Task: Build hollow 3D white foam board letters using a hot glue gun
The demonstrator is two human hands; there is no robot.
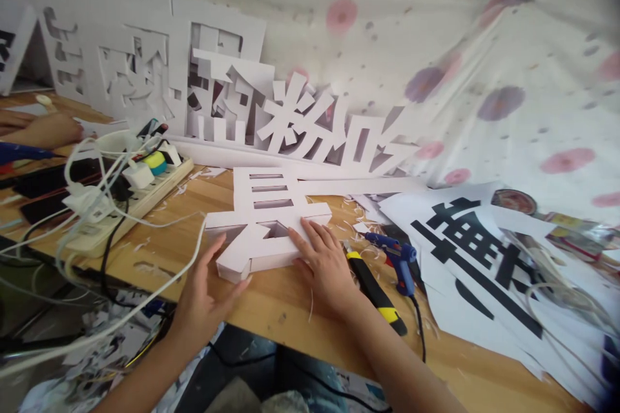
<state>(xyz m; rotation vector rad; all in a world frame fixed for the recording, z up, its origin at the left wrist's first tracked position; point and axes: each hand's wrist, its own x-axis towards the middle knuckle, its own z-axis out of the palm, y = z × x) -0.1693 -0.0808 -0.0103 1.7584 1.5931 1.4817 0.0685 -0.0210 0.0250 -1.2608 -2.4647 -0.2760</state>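
Note:
A white foam-board character (271, 251) with raised side walls lies face up on the wooden table in front of me. My left hand (201, 293) is at its lower left corner, thumb and fingers spread apart around that leg; whether the fingertips touch it I cannot tell. My right hand (327, 264) rests on the character's lower right part, fingers stretched out over its face and thumb near the front wall. Just right of that hand lie a black and yellow utility knife (375, 290) and a blue glue gun (394, 255).
Several white foam-board characters (300, 119) stand along the back. Left is a power strip (130, 200) with tangled cables, one white cable (159, 281) crossing near my left arm. Printed paper (469, 258) covers the right side. Another person's hand (43, 129) is at far left.

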